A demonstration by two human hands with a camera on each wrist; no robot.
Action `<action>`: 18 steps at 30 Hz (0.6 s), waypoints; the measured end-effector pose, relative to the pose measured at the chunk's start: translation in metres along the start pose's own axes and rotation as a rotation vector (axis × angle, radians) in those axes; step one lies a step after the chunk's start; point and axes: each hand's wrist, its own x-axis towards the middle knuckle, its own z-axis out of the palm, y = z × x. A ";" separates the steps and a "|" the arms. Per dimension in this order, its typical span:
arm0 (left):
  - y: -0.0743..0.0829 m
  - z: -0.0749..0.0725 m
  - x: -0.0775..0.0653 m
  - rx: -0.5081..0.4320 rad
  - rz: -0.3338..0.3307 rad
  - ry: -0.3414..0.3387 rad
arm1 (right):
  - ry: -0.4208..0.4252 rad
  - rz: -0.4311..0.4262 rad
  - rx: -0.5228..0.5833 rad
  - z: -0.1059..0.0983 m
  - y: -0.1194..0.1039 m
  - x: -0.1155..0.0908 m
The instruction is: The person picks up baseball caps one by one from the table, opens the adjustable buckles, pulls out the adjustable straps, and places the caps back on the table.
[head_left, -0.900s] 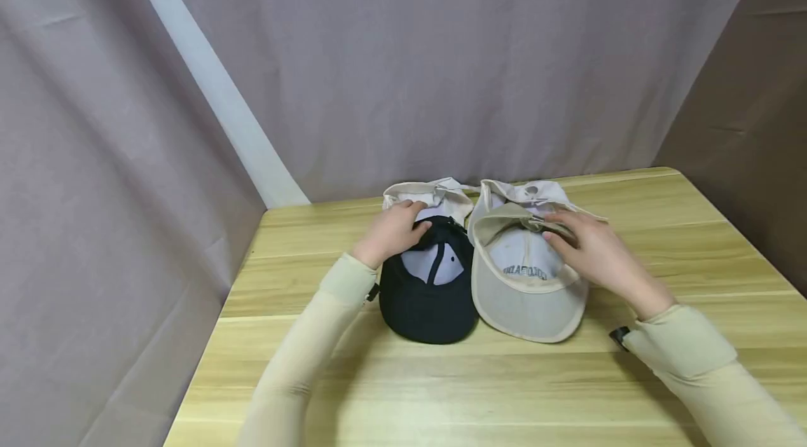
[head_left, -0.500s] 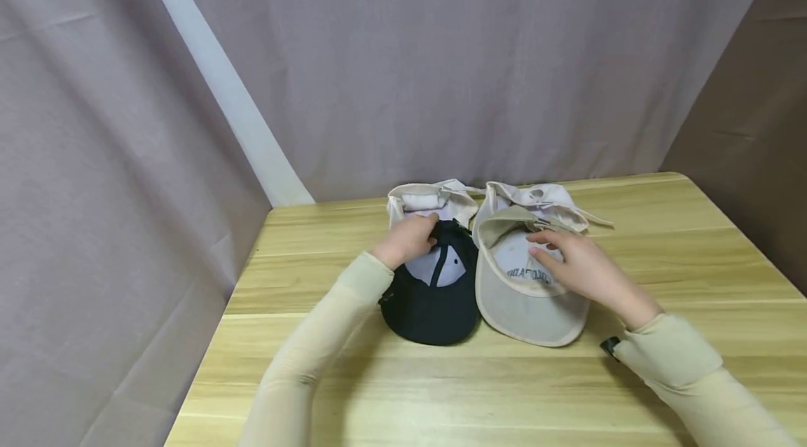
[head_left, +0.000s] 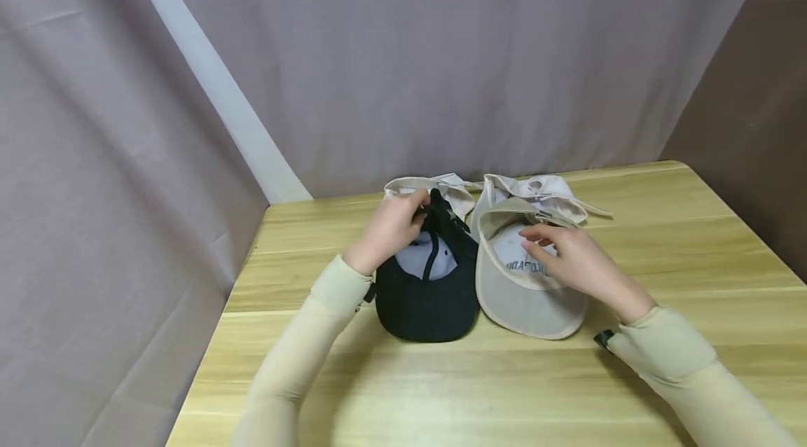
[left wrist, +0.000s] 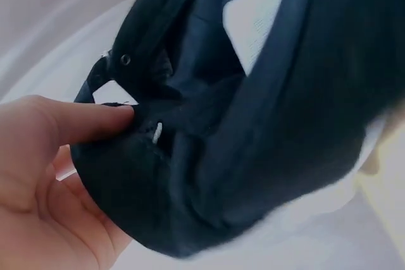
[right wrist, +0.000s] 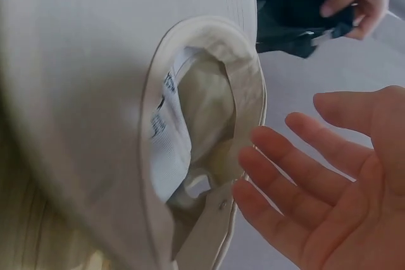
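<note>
A black cap (head_left: 429, 310) lies upturned on the table, its brim towards me. My left hand (head_left: 386, 231) pinches its raised back edge; in the left wrist view the thumb lies inside the black cap (left wrist: 209, 181) and the fingers are behind it. To its right is an upturned beige cap (head_left: 528, 311) with dark lettering on its white lining. Over its opening hovers my right hand (head_left: 576, 259), fingers loosely extended. The right wrist view shows that right hand (right wrist: 335, 200) beside the beige cap's (right wrist: 69, 80) rear edge, holding nothing.
Behind these lie two pale caps, one cream cap (head_left: 403, 186) at left and one whitish cap (head_left: 504, 188) at right, partly covered by the front ones. The wooden table (head_left: 441, 398) ends at a grey curtain (head_left: 403, 69) behind them.
My left hand has lifted the black cap's back edge upwards. My right hand has moved slightly left, off the beige cap's rear edge and over its opening.
</note>
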 end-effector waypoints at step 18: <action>0.038 -0.065 -0.061 -0.087 0.070 0.264 | -0.059 -0.061 0.180 0.009 -0.058 0.012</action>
